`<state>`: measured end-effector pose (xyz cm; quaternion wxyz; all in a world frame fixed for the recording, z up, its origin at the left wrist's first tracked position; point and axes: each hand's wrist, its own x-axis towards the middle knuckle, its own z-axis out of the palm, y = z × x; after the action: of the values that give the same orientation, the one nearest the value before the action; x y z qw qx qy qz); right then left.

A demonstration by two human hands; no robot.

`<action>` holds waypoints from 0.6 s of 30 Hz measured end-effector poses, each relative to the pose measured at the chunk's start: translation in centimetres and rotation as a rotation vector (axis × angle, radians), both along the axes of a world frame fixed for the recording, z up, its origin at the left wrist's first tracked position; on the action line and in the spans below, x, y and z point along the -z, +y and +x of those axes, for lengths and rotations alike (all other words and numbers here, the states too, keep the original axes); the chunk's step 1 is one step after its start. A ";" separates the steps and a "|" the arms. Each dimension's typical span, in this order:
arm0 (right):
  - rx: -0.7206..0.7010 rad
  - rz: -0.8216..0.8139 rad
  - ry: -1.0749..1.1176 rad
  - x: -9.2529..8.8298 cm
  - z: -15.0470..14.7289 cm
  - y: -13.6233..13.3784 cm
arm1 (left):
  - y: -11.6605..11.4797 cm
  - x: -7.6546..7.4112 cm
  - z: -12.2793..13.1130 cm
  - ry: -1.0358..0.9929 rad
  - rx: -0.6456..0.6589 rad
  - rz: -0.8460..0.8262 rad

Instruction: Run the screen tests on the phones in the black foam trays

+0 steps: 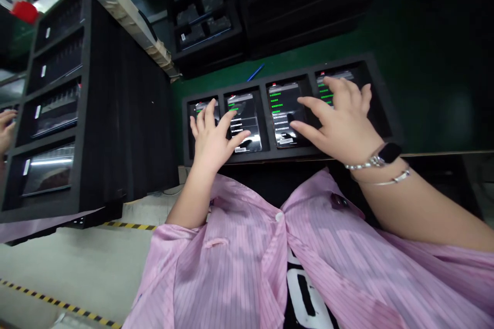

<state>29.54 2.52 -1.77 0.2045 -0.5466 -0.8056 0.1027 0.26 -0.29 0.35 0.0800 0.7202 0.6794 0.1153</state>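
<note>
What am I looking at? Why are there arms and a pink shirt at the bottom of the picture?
This picture comes from a camera worn on a person's head, so you see what they see when they look down. The pink striped smock is what they are wearing. Their left hand and right hand hold nothing. Their fingers are spread over four phones lying in a black foam tray, and the screens show green writing. A watch sits on the right wrist. Beyond the tray, a blue pen lies on a green table. On the left stands a black rack, and another person's hand shows at the edge.
</note>
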 end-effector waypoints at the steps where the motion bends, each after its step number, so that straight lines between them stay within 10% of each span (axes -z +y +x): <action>1: -0.031 0.023 0.010 -0.1 -0.2 -0.7 | -0.7 0.0 0.0 0.006 0.008 0.028; 18: -0.200 0.105 -0.007 2.1 -2.0 -2.4 | -1.3 2.4 0.2 -0.011 -0.019 0.029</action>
<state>27.52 0.08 -3.90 0.2188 -0.4524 -0.8610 0.0782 0.48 -1.54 -2.10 0.0724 0.7142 0.6840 0.1297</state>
